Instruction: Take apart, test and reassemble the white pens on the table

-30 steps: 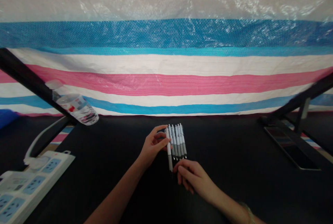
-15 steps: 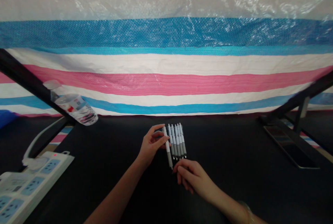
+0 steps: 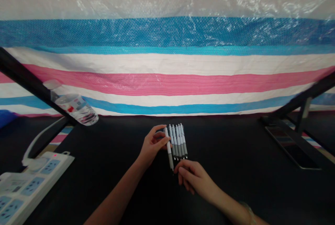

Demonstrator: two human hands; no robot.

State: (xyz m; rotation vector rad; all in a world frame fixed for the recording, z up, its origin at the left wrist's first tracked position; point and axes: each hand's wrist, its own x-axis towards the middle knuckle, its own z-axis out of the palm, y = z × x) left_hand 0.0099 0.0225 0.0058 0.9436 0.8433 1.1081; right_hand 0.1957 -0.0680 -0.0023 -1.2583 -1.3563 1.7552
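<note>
My left hand (image 3: 151, 144) is closed on a white pen (image 3: 169, 151) with a grey grip, thumb on one side and fingers behind it. That pen is slightly tilted, its tip pointing down toward my right hand (image 3: 193, 176). The right hand's fingers are curled and pressed together close to the tip; whatever they hold, if anything, is too small to make out. Just right of the held pen, several matching pens (image 3: 178, 143) lie side by side in a row, clickers away from me and tips toward me.
A black table (image 3: 225, 148) carries everything. At left are a white power strip (image 3: 39, 179) with a plugged-in cable and a clear water bottle (image 3: 78, 110) behind a black bar. A dark phone (image 3: 291, 148) lies at right. Striped plastic sheeting (image 3: 167, 85) hangs behind.
Almost nothing differs. Both hands and the held pen keep their places, and the row of pens has not moved.
</note>
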